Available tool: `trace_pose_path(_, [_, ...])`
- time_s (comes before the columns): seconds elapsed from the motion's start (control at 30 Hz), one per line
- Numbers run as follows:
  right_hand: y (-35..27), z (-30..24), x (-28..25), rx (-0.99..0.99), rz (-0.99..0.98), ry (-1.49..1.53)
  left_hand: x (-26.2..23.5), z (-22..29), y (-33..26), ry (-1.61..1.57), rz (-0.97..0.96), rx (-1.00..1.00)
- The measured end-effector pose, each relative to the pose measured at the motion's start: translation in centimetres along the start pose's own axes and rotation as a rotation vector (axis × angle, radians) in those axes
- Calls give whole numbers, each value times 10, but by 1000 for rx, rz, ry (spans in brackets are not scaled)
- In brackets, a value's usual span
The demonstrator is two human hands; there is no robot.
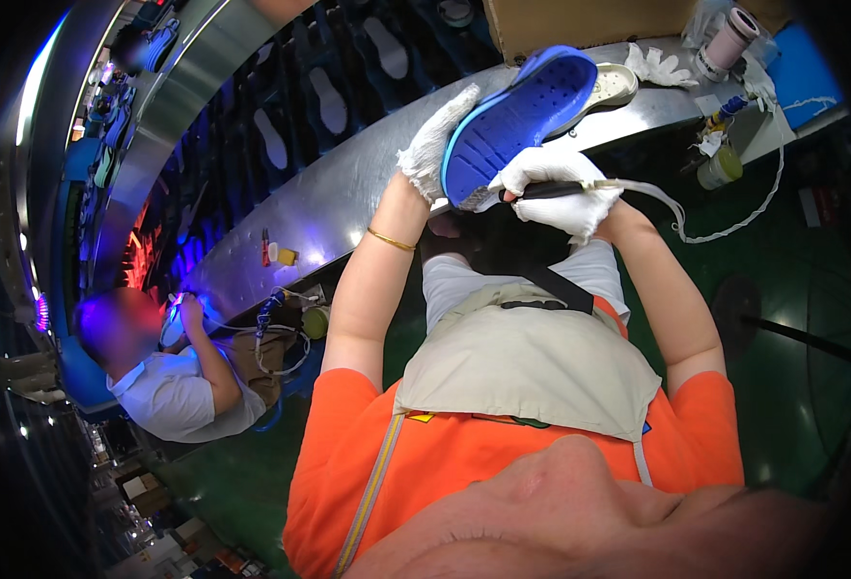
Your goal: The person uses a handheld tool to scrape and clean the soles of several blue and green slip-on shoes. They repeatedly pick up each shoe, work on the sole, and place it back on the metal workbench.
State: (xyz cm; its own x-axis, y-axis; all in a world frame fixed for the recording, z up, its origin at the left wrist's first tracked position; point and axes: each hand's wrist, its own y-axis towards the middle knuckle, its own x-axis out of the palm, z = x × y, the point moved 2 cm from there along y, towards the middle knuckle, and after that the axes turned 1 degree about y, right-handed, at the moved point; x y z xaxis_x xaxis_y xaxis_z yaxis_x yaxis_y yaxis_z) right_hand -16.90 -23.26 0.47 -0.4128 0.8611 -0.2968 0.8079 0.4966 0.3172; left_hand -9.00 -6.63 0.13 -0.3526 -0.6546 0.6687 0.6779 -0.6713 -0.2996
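Note:
A blue clog (507, 135) with small holes and a lighter blue rim is held up over the edge of a metal bench. My left hand (440, 138), in a white knit glove, grips it along its left side. My right hand (565, 193), gloved too, is closed around the black handle of a brush (549, 190). The brush's pale tip is at the clog's lower edge; whether it touches cannot be made out. A white hose (672, 201) trails from the handle to the right. Behind the blue clog lies a cream shoe (614, 85), partly hidden.
The metal bench (339, 198) curves to the left, where a co-worker (189, 376) sits holding a shoe. Beyond it, a dark conveyor (300, 92) carries insole-shaped pieces. A spare glove (659, 66), pink tumbler (729, 43), cardboard box (590, 21) and yellowish jar (720, 169) are at the right.

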Motion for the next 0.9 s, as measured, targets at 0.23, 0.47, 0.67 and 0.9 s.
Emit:
trace_pose_path(0.23, [-2,-12,-21,102,-26,189,7,-6,-1,66,50,-104])
trace_pose_path(0.47, [-7,-10,-42,149,-123,-28,7,-5,-6,120,82,-151])
trace_pose_path(0.67, [-13,-30,-30,209,101,300,12,-9,-12,-63,-40,-49])
trace_pose_path(0.9, [-17,-31,11,-20,121,-7,0,-27,-4,-205,-191,232])
